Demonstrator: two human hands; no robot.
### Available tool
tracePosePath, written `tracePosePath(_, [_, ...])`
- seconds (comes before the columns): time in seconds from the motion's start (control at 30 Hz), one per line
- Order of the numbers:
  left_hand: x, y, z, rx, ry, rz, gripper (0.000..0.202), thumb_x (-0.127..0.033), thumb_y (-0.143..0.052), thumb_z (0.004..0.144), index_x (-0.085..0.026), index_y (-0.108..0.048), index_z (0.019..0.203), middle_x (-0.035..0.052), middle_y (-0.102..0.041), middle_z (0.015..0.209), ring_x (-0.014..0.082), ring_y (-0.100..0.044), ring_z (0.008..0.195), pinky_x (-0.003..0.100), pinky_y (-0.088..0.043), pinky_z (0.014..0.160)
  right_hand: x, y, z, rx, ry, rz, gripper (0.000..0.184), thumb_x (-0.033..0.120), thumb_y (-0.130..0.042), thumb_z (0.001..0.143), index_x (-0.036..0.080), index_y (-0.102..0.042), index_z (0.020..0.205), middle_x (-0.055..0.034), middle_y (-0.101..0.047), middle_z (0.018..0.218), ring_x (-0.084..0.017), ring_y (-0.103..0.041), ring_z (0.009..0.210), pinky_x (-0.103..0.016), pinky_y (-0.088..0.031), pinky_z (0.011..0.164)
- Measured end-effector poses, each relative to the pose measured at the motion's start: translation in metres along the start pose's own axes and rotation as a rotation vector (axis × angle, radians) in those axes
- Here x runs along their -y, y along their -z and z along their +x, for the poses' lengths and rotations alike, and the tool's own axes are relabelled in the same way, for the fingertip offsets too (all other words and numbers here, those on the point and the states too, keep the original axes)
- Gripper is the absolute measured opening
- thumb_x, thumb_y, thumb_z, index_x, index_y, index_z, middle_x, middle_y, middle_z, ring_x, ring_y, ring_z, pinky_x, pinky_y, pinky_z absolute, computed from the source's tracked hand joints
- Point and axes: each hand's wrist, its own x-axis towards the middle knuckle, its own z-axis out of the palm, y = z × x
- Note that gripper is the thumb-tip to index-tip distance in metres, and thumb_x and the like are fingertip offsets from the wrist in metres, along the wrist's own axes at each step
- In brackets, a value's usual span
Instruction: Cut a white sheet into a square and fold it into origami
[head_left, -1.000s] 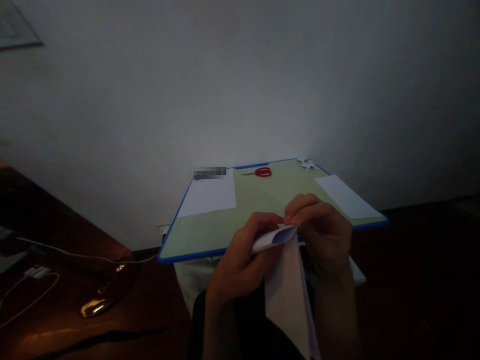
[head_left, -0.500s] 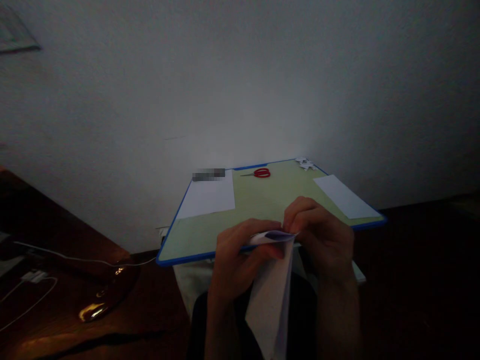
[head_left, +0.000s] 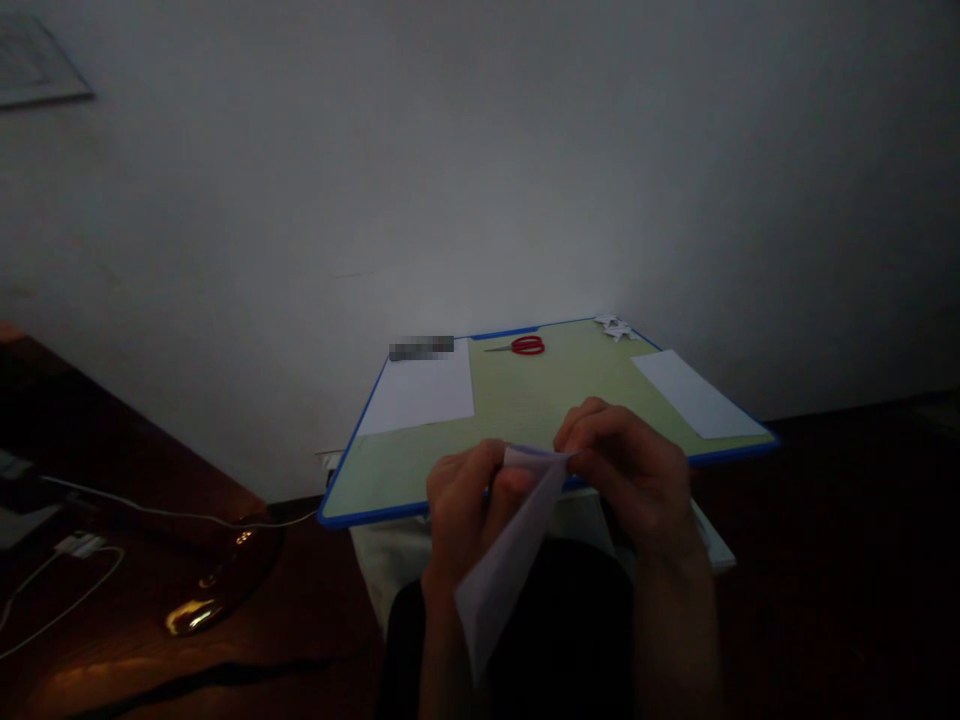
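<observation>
A folded sheet of white paper [head_left: 514, 565] hangs between my hands above my lap, tapering down to a point. My left hand [head_left: 472, 510] is closed on its left side near the top, the thumb in front. The fingertips of my right hand [head_left: 626, 465] pinch its upper right corner. Both hands are at the near edge of a pale green board [head_left: 555, 390] with a blue rim. Part of the paper's upper edge is hidden by my fingers.
Red-handled scissors [head_left: 525, 346] lie toward the board's back. A white sheet [head_left: 420, 395] sits at left under a blurred-out dark object [head_left: 421, 348]. Another paper [head_left: 697, 395] lies at right, with paper scraps [head_left: 616, 328] in the far corner. A white cable [head_left: 172, 513] runs at left.
The paper's lower end has swung to the left and up, and its top opening looks flatter. My right hand has shifted slightly left. Both hands still hold the paper.
</observation>
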Motion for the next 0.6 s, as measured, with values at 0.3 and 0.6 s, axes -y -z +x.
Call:
tracePosePath(0.3, [0.003,-0.012,-0.013,-0.175,0.173,0.049,0.044,-0.048,-0.049,0.107,-0.022,-0.063,0.073,-0.0030,-0.054,0.054,0.0134,-0.048,0.050,0.028,-0.037,0.054,0.000,-0.002,0.000,0.009,0.041,-0.068,0.012,0.011,-0.068,0.098,0.023,-0.069,0.102,-0.0001,-0.065,0.091,-0.015,-0.060,0.084,-0.030,-0.048,0.072])
tracePosePath(0.6, [0.007,-0.001,-0.011,-0.097,0.212,-0.067,0.020,-0.043,-0.066,0.096,-0.026,-0.068,0.086,-0.0013,-0.065,0.064,0.0187,-0.061,0.059,0.029,-0.042,0.052,0.004,-0.006,-0.002,-0.042,0.068,-0.111,0.013,0.011,-0.068,0.097,0.024,-0.069,0.102,-0.0008,-0.066,0.090,-0.018,-0.061,0.083,-0.033,-0.048,0.071])
